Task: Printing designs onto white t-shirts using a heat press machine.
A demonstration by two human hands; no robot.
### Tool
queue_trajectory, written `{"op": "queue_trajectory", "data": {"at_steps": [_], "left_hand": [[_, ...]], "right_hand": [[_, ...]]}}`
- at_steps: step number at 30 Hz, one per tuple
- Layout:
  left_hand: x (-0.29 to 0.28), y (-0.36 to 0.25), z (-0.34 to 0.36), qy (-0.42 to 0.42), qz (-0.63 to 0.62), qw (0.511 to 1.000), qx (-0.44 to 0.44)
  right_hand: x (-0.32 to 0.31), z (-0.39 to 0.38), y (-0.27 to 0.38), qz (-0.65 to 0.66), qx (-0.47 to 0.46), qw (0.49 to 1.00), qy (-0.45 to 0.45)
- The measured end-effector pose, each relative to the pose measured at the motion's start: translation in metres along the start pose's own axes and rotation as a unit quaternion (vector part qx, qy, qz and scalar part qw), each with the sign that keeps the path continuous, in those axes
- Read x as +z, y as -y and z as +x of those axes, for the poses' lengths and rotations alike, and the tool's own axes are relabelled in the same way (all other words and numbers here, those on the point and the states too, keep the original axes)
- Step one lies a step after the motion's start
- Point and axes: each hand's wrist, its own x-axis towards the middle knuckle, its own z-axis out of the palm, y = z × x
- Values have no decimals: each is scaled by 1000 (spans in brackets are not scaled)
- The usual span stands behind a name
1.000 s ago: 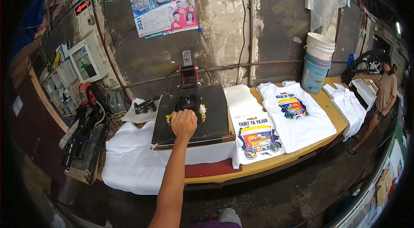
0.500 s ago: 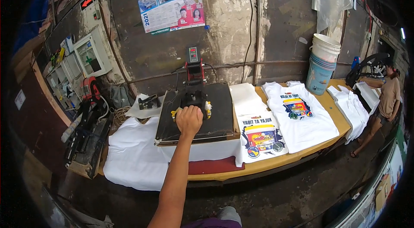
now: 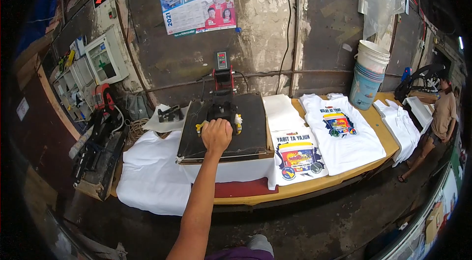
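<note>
My left hand (image 3: pixel 217 135) is closed round the front handle of a black heat press, whose dark flat top plate (image 3: pixel 196 144) is lowered. The handle itself is hidden under my fingers. A control box (image 3: pixel 222 61) with a lit display stands at the back of the press. White cloth (image 3: pixel 236 173) hangs out from under the plate at the front, above a dark red pad (image 3: pixel 241 188). To the right lies a printed transfer sheet (image 3: pixel 297 161) with a mirrored colourful design. My right hand is out of the picture.
A white shirt (image 3: pixel 361 137) with a print lies on the yellow table (image 3: pixel 388 124), near stacked buckets (image 3: pixel 368 73). Folded white shirts (image 3: pixel 152 176) lie left of the press. A second press (image 3: pixel 101 147) stands at far left. Another person (image 3: pixel 442 117) stands at far right.
My view has shifted very slightly. My left hand stays on the press handle, and the plate looks just as low as before.
</note>
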Motion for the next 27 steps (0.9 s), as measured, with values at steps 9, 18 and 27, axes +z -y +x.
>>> {"op": "queue_trajectory", "data": {"at_steps": [9, 18, 27], "left_hand": [[-2, -1, 0, 16, 3, 1000, -9], [-1, -1, 0, 7, -1, 1000, -11], [-1, -1, -1, 8, 0, 1000, -13]], "right_hand": [[-7, 5, -4, -6, 1, 1000, 20], [-22, 10, 3, -2, 30, 998, 63], [-9, 4, 0, -15, 8, 1000, 24]]}}
